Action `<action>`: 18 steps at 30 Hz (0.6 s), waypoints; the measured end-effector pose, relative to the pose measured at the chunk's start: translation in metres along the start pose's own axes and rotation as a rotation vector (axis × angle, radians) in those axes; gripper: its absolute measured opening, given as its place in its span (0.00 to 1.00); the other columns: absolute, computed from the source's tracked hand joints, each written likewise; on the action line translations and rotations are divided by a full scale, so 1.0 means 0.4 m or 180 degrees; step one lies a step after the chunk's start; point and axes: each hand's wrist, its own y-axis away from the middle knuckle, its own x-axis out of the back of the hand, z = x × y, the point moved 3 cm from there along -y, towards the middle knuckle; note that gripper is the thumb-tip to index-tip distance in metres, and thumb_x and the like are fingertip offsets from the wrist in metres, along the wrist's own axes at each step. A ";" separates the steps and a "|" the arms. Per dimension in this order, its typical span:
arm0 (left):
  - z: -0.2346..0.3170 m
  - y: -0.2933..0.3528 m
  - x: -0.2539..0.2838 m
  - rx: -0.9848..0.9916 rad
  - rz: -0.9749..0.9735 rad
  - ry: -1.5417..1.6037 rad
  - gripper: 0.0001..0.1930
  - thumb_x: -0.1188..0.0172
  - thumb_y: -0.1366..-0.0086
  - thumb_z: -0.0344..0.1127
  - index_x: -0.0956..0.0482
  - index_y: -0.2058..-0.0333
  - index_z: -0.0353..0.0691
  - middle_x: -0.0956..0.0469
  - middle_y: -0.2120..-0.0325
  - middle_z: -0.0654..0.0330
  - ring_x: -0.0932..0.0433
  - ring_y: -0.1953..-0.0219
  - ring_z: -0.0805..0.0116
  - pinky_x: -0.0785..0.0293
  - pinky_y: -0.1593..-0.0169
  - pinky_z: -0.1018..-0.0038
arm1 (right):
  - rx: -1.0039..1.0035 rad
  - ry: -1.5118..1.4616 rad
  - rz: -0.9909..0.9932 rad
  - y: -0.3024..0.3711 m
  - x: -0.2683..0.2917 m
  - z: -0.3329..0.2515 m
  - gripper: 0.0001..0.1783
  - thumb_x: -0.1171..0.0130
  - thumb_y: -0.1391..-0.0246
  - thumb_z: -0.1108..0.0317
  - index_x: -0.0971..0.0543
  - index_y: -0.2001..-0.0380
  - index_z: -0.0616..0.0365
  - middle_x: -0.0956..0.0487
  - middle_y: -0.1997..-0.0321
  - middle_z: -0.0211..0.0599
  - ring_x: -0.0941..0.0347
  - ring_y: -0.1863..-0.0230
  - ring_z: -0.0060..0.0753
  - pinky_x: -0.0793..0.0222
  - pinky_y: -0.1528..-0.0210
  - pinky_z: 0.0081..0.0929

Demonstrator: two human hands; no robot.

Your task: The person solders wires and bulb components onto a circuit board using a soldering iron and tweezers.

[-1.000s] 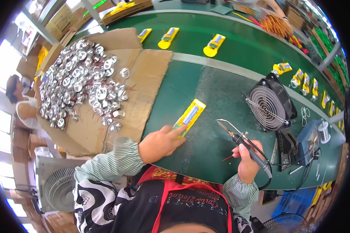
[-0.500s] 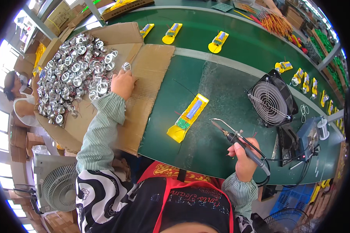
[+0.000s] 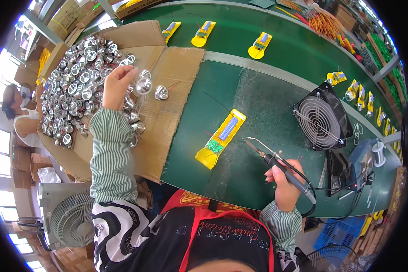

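My left hand [image 3: 117, 86] is over the right side of the pile of shiny lamp reflectors [image 3: 84, 84], its fingertips pinched together. Just past the fingertips is a motion-blurred reflector [image 3: 143, 85]; whether it hangs from my fingers by a wire I cannot tell. Another reflector [image 3: 161, 92], with thin wires trailing from it, rests on the cardboard flap. In my right hand [image 3: 285, 183] I hold a soldering iron [image 3: 276, 164] with a curved metal tube alongside, its tip pointing up-left. Left of that tip lies a yellow housing [image 3: 221, 138] with a blue cylindrical cell and green circuit board.
The reflectors fill an opened cardboard box [image 3: 179, 68]. A black fan [image 3: 321, 118] stands right of the yellow housing, near a blue soldering station [image 3: 359, 165] and solder spool [image 3: 377, 153]. More yellow housings [image 3: 260, 45] line the green belt beyond. Someone in white [image 3: 25, 118] is at far left.
My left hand has drawn back leftward and risen over the pile, its fingers now pinched. A wired reflector now lies apart on the flap. My right hand and the iron stay almost still.
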 end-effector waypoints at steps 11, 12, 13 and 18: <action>0.124 0.303 -0.217 -0.0667 -0.1454 -0.1392 0.07 0.37 0.48 0.28 0.22 0.69 0.33 0.23 0.75 0.59 0.25 0.74 0.72 0.29 0.69 0.76 | 0.0028 -0.0068 -0.0223 0.006 -0.025 -0.007 0.10 0.42 0.52 0.79 0.29 0.66 0.69 0.22 0.74 0.44 0.24 0.75 0.27 0.25 0.73 0.22; 0.118 0.338 -0.241 -0.0703 -0.1598 -0.1492 0.07 0.37 0.48 0.29 0.22 0.70 0.34 0.24 0.76 0.58 0.26 0.75 0.68 0.30 0.70 0.74 | 0.0033 -0.0034 -0.0347 0.008 -0.028 -0.006 0.09 0.43 0.52 0.79 0.29 0.66 0.69 0.22 0.74 0.43 0.24 0.75 0.27 0.25 0.72 0.21; 0.108 0.363 -0.265 -0.0746 -0.1745 -0.1591 0.07 0.37 0.49 0.29 0.22 0.71 0.34 0.25 0.78 0.56 0.26 0.76 0.64 0.30 0.71 0.73 | 0.0020 -0.0024 -0.0329 0.007 -0.031 -0.004 0.09 0.43 0.52 0.79 0.29 0.66 0.69 0.22 0.74 0.43 0.24 0.75 0.27 0.25 0.72 0.21; 0.070 0.410 -0.320 -0.0871 -0.1789 -0.1509 0.05 0.38 0.48 0.30 0.24 0.74 0.35 0.27 0.79 0.56 0.29 0.74 0.60 0.32 0.71 0.69 | -0.0188 -0.0133 -0.0559 0.010 -0.052 0.009 0.09 0.42 0.52 0.78 0.29 0.67 0.68 0.22 0.75 0.42 0.24 0.74 0.24 0.26 0.73 0.20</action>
